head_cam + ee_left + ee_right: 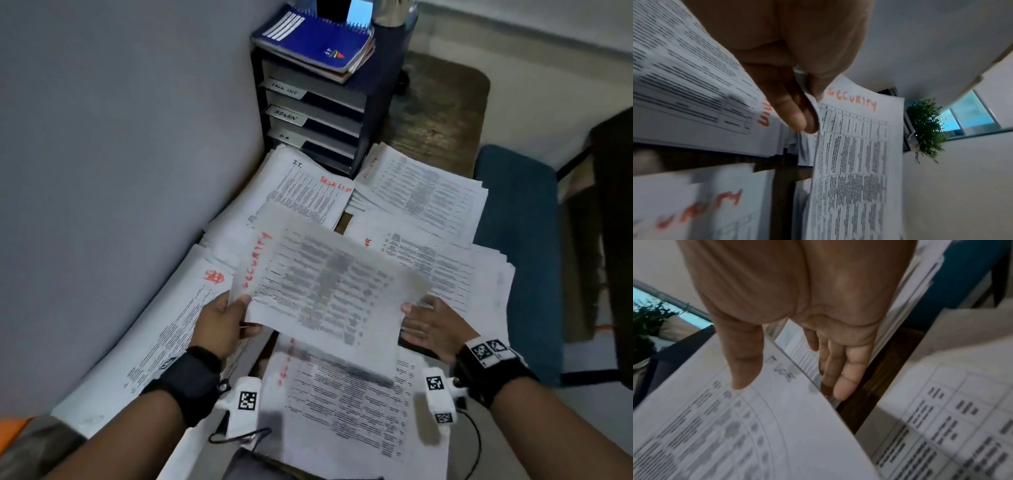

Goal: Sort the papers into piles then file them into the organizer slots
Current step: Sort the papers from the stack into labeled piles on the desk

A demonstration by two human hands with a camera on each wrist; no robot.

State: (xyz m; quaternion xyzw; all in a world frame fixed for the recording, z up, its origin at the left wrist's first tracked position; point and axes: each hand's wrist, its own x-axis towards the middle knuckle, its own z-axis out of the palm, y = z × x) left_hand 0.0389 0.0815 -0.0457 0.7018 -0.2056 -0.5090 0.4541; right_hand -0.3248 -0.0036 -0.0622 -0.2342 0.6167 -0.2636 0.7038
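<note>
Pinching the near left corner of a printed sheet [329, 281] marked "SECURITY" in red, thumb on top and fingers [795, 116] curled beneath: the left hand [222, 322], wrist strapped in a black band. Reaching in at the sheet's right edge, the right hand [433, 329], fingers [840, 386] nearly straight and loosely spread, thumb resting on the top face, the rest below the paper; whether those touch the underside, cannot tell. Held raised and slightly bowed above the tabletop [435, 126], thin white paper dense with ruled rows of blurred black type. Directly below, a pile [356, 411] with the same red heading; to the left along the wall, a longer stack [164, 342]; farther back, a pile [301, 192] headed "I.T." and two more on the right [424, 192]. Behind them, a dark organizer [329, 113] with labelled slots, one reading "ADMIN", topped by a blue spiral notebook [318, 37]. Dark, worn wood grain between the piles.
</note>
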